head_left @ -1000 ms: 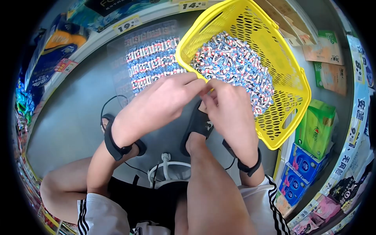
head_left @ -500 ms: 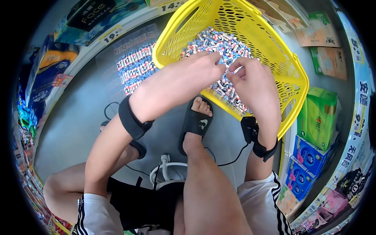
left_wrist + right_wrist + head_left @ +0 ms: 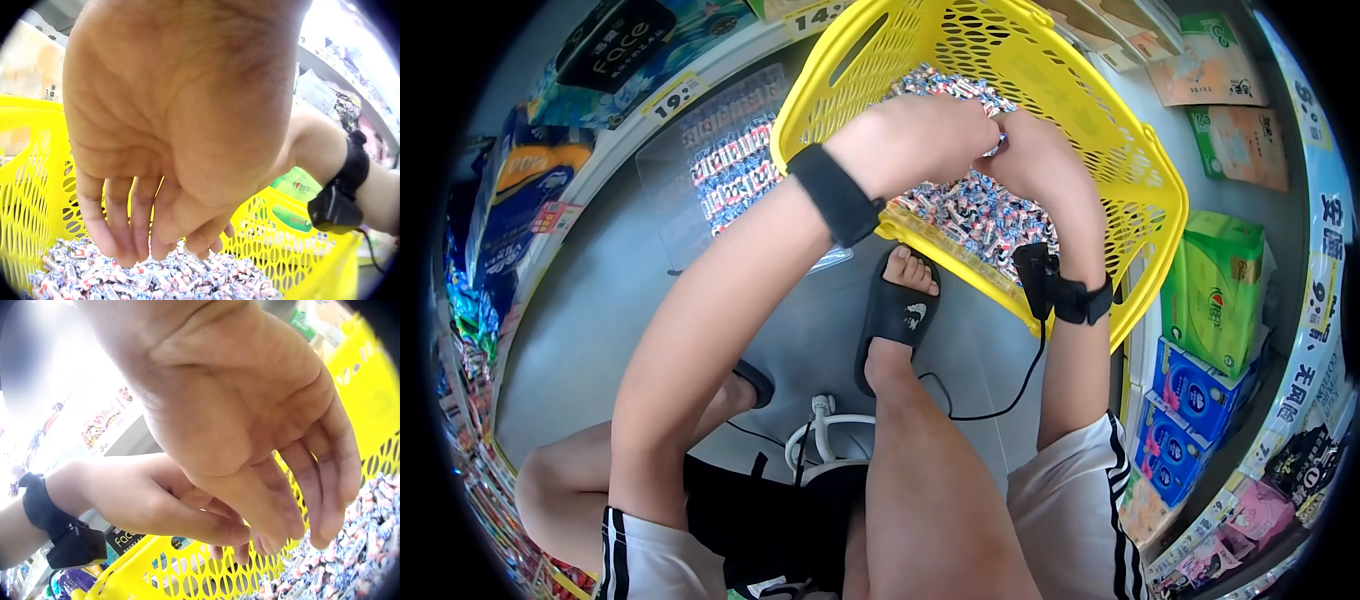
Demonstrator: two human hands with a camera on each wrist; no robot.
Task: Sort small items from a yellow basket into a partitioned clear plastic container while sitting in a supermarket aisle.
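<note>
A yellow perforated basket (image 3: 1140, 200) holds a heap of small wrapped candies (image 3: 975, 215) in blue, white and red. Over this heap my left hand (image 3: 920, 140) and right hand (image 3: 1045, 160) meet at the fingertips, backs facing up in the head view. A bit of coloured wrapper shows in the gap between them. In the left wrist view, the left hand's (image 3: 169, 119) fingers point down, thumb close to the forefinger. The right wrist view has the right hand's (image 3: 250, 406) thumb and forefinger together beside the left fingers; I cannot tell what they pinch.
Left of the basket, rows of candies (image 3: 725, 180) lie on a clear plastic sheet on the grey floor (image 3: 580, 330). Shelves with price tags flank both sides. Green tissue packs (image 3: 1215, 290) and blue tissue packs (image 3: 1185, 400) stand at right. A cable (image 3: 1000, 412) hangs from the right wrist camera.
Both hands have moved from the basket's near rim to farther over the candy heap. They were apart half a second ago and are now together. The basket sits slightly farther left in view.
</note>
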